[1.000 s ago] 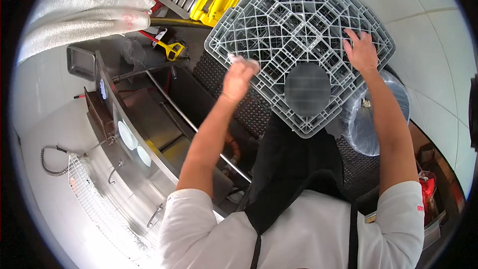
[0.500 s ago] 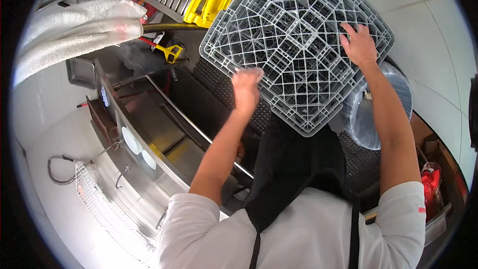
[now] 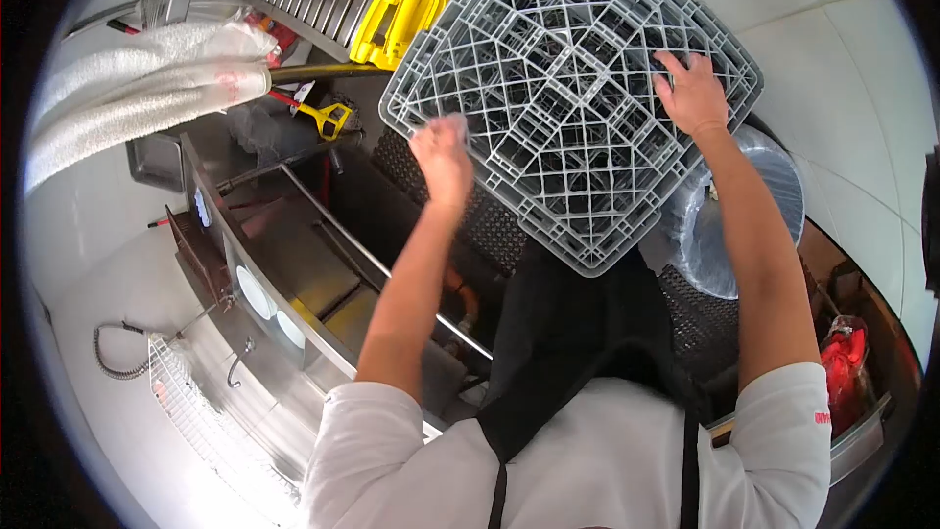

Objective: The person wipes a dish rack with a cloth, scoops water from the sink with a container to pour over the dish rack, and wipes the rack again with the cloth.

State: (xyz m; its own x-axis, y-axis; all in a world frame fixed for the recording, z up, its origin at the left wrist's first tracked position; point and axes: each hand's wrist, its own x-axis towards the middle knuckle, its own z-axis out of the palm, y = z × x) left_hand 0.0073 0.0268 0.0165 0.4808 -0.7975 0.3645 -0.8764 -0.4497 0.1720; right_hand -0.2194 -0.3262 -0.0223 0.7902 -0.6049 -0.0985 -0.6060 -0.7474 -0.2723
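Observation:
A grey plastic lattice rack (image 3: 587, 78) stands in front of me, one corner pointing toward my black apron (image 3: 597, 333). Through its grid show dark shapes that I cannot make out. At the rack's left edge is my left hand (image 3: 443, 162), slightly blurred, its fingers closed around something small and whitish that is too unclear to name. My right hand (image 3: 693, 96) rests on the right part of the lattice with its fingers spread.
A lined round bin (image 3: 720, 225) stands right of the rack. To the left are a metal sink (image 3: 284, 225), white towels (image 3: 147, 88), a yellow-headed tool (image 3: 328, 118) and yellow caution signs (image 3: 401, 20). A red bag (image 3: 844, 362) lies at lower right.
The round dark disc seen over the rack's near corner in the earliest frame is gone. My left hand has shifted along the left edge, lately to the left. My right hand stays on the lattice.

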